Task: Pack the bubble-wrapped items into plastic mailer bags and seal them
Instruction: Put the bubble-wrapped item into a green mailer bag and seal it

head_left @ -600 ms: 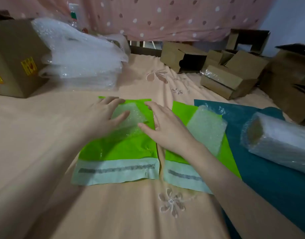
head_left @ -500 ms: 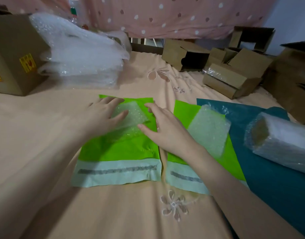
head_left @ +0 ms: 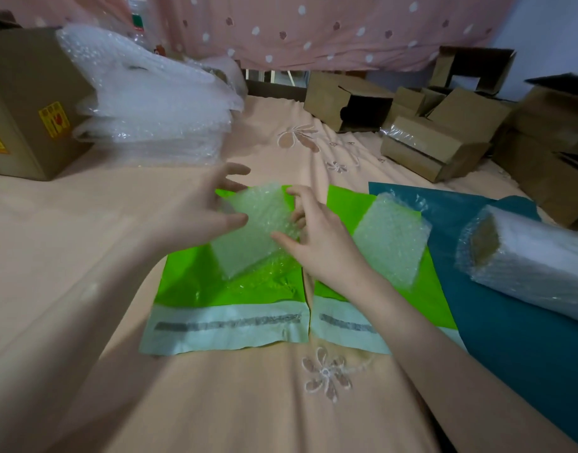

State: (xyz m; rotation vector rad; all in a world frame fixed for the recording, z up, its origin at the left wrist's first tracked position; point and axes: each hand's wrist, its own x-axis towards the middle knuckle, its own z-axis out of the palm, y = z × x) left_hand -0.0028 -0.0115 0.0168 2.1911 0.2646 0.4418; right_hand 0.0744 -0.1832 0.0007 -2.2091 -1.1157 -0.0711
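Note:
Two green mailer bags lie side by side on the peach bedsheet, pale sealing flaps toward me: the left bag [head_left: 196,286] and the right bag [head_left: 345,204]. Above the left bag a flat bubble-wrapped item [head_left: 255,230] is lifted and tilted. My left hand [head_left: 196,214] grips its left edge with the thumb on top. My right hand [head_left: 317,237] pinches its right edge. A second bubble-wrapped item [head_left: 390,238] rests on the right bag, untouched.
A roll of bubble wrap [head_left: 526,259] lies on a teal sheet [head_left: 510,338] at the right. A stack of bubble wrap sheets [head_left: 150,106] and a large carton [head_left: 26,103] stand at the far left. Several small cardboard boxes [head_left: 435,148] crowd the far right.
Both hands lay flat on the bubble-wrapped item on the left bag; now they have gripped its edges and lifted it, tilted, off the bag.

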